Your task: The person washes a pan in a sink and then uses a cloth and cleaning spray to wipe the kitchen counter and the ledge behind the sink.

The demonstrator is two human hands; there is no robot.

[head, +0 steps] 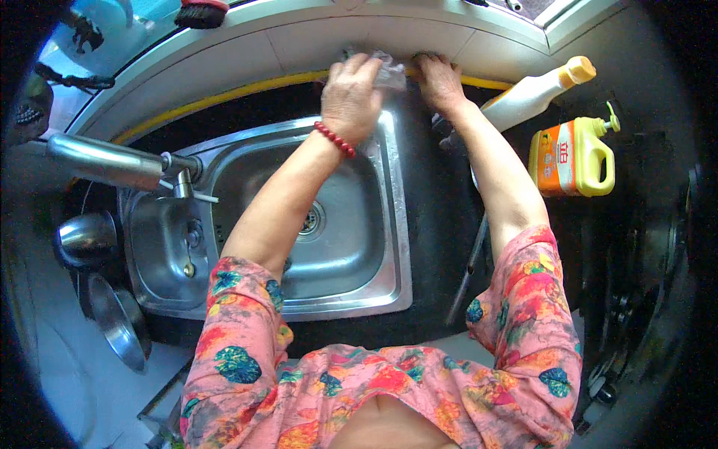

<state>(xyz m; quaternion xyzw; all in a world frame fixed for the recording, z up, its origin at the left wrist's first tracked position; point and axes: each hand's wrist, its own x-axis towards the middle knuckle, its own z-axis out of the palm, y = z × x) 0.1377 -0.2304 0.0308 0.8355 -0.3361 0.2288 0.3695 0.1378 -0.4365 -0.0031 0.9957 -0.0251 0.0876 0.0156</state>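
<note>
At the back of the counter, my left hand, with a red bead bracelet at the wrist, grips a crumpled, greyish, see-through piece that looks like plastic film. Motion blurs its edge. My right hand reaches to the foot of the tiled wall, by the yellow strip. Something dark shows at its fingertips, too small to name, and whether it is held cannot be told. Below my left forearm lies the stainless steel double sink; the forearm covers part of its larger basin.
Right of my right arm are a white bottle with an orange cap and a yellow pump jug. A faucet stands left, near metal pots. A metal rod lies on the black counter. A brush sits on the sill.
</note>
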